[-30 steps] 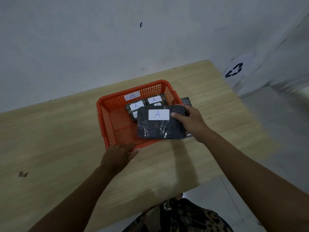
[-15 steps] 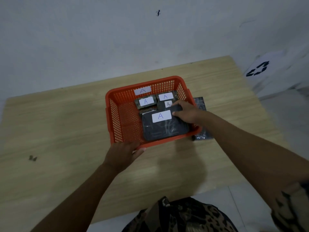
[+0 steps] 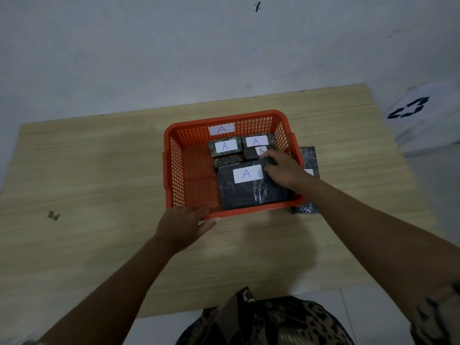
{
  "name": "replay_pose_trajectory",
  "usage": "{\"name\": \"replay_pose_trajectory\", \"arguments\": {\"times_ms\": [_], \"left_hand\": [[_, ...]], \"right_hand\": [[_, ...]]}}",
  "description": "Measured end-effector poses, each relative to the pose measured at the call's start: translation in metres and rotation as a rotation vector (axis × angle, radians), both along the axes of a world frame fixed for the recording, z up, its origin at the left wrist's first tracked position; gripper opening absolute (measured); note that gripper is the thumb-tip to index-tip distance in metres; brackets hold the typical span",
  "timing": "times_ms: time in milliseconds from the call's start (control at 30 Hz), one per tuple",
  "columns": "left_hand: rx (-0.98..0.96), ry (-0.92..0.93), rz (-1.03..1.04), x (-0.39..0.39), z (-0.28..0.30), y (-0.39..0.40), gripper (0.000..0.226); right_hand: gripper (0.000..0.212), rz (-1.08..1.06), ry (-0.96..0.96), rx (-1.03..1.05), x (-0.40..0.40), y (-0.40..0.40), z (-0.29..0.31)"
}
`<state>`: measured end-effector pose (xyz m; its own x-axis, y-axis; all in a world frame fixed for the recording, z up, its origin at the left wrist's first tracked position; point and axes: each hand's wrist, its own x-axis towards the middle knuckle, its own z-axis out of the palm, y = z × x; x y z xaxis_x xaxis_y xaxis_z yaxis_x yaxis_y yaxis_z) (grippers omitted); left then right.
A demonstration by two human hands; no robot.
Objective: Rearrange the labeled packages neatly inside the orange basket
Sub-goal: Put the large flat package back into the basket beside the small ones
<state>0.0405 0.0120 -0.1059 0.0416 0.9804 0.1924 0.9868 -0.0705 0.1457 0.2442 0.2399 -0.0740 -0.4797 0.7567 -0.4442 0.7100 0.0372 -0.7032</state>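
Note:
An orange basket [image 3: 174, 170] with an "A" tag on its far wall stands on the wooden table [image 3: 99, 170]. Inside, a large dark package [image 3: 249, 192] with a white "A" label lies flat at the near right. Two smaller labeled packages [image 3: 225, 146] [image 3: 256, 141] sit at the back, with others partly hidden beneath. My right hand [image 3: 281, 170] reaches into the basket, its fingers gripping the far right corner of the large package. My left hand [image 3: 183, 225] holds the basket's near rim.
Another dark package [image 3: 308, 160] lies on the table just outside the basket's right wall, partly hidden by my right arm. A white bag with a recycling mark [image 3: 423, 115] stands off the table's right end. A grey wall rises behind.
The large package went from hovering over the basket's near right rim to lying flat inside it. My right hand followed it in. My left hand stayed on the rim.

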Motion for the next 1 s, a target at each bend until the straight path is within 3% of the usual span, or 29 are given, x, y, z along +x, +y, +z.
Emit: {"name": "replay_pose_trajectory", "arguments": {"times_ms": [200,333,433,533,633,800,1000], "left_hand": [[-0.015,0.013,0.007,0.0,-0.002,0.0,0.043],[-0.021,0.006,0.008,-0.001,-0.005,0.0,0.046],[-0.013,0.007,0.015,-0.002,-0.008,-0.001,0.049],[-0.011,-0.001,0.021,-0.002,-0.009,-0.001,0.051],[0.012,0.017,0.015,-0.002,-0.009,-0.001,0.048],[-0.013,0.007,0.023,-0.002,-0.01,-0.002,0.05],[-0.069,-0.013,0.032,-0.002,-0.012,-0.002,0.054]], "right_hand": [[0.039,0.108,-0.276,0.251,-0.01,-0.009,-0.003],[0.025,0.149,-0.488,0.544,-0.026,-0.012,0.014],[0.022,0.206,-0.35,0.726,-0.049,-0.008,0.015],[0.024,0.432,-0.192,0.616,-0.074,-0.003,0.006],[0.034,0.58,-0.228,0.483,-0.086,0.0,-0.007],[0.03,0.604,-0.203,0.498,-0.089,0.008,-0.018],[0.027,0.481,-0.151,0.473,-0.09,0.02,-0.025]]}}
